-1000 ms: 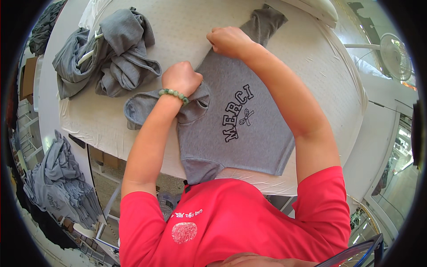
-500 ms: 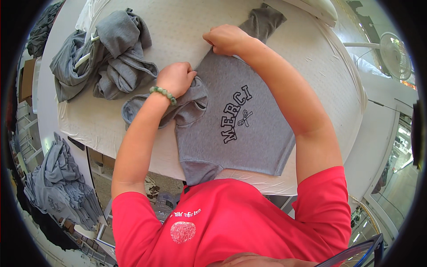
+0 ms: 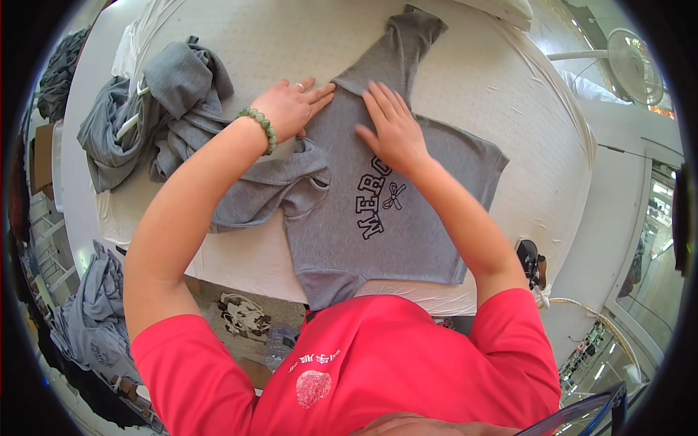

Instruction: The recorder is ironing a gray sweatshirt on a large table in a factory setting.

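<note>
A grey hooded sweatshirt (image 3: 436, 211) lies spread on the white-covered table, dark arched lettering and a small bow on its front. Its hood (image 3: 280, 182) is bunched to the left, and one sleeve (image 3: 396, 54) stretches away toward the far side. My left hand (image 3: 286, 109), with a green bead bracelet at the wrist, has its fingers stretched out at the shoulder edge by that sleeve. Flat on the upper chest lies my right hand (image 3: 394, 129), fingers extended, covering part of the lettering. Neither hand grips the cloth.
A heap of grey garments (image 3: 178, 94) with a white hanger sits left of the sweatshirt on the table (image 3: 291, 36). More grey garments (image 3: 94, 312) hang in a stack at lower left. A black-handled tool (image 3: 531, 261) is at the table's right edge; a fan (image 3: 634, 65) stands beyond.
Both hands have let go of the cloth and opened flat. The far sleeve and shoulder now lie straightened out; my right hand has come nearer, my left a little farther away.
</note>
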The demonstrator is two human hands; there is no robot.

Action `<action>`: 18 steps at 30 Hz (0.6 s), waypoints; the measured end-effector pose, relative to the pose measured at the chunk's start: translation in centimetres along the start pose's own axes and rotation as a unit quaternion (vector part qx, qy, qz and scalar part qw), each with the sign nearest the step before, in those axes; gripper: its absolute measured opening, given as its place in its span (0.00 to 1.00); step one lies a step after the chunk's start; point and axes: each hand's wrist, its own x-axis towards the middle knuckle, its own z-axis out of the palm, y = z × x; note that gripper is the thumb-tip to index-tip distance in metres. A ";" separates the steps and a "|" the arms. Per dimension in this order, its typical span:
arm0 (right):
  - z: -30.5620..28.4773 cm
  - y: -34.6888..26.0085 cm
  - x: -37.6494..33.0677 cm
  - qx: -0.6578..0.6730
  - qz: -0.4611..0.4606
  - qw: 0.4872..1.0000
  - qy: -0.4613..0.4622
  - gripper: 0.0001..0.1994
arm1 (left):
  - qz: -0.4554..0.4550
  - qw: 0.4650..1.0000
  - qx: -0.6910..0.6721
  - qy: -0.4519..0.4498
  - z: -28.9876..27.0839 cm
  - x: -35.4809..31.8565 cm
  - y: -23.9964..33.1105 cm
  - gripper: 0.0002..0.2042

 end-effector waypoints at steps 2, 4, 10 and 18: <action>-2.0 -0.2 -5.0 -0.004 0.033 0.998 -0.057 0.33 | 0.003 1.000 -0.004 0.013 0.6 -0.1 -0.1 0.42; -4.6 0.3 -10.4 0.011 0.043 0.997 -0.056 0.32 | 0.002 0.999 -0.016 0.040 1.3 -0.5 -0.6 0.44; -17.6 8.0 -31.2 -0.284 0.313 0.906 -0.013 0.33 | 0.008 0.999 -0.018 0.030 0.5 -0.4 -1.0 0.44; -26.3 10.4 -49.5 -0.204 0.502 0.840 -0.029 0.37 | -0.005 0.999 -0.025 -0.029 -1.1 -0.2 -0.4 0.45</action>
